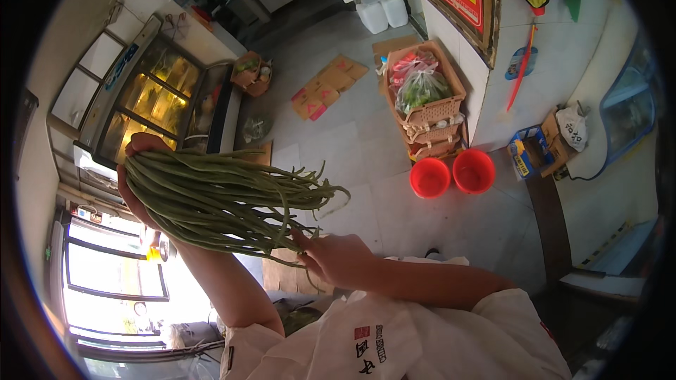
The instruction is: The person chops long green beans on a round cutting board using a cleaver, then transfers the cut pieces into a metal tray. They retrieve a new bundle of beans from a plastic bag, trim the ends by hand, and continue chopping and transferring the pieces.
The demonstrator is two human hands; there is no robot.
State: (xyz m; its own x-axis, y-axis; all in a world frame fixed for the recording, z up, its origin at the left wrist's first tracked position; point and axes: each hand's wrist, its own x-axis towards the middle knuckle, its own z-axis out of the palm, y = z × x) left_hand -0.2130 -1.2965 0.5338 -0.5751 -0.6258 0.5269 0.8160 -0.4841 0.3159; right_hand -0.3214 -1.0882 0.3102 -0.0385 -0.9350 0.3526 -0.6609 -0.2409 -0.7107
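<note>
A thick bundle of green yard-long beans [211, 198] stretches across the view in front of my chest. My left hand [140, 179] grips one end of it, the fingers partly hidden behind the beans. The opposite tips spread loose and point right, some of them curled. At the lower tips, my right hand [330, 256] has its thumb and fingers around a few bean ends.
Stacked brown plastic crates [422, 100] with bagged vegetables stand by the wall. Two red buckets [454, 174] sit beside them. Flattened cardboard [327, 89] lies on the tiled floor. A lit glass-door refrigerator [153, 95] is at left, a small crate [251, 76] beyond it.
</note>
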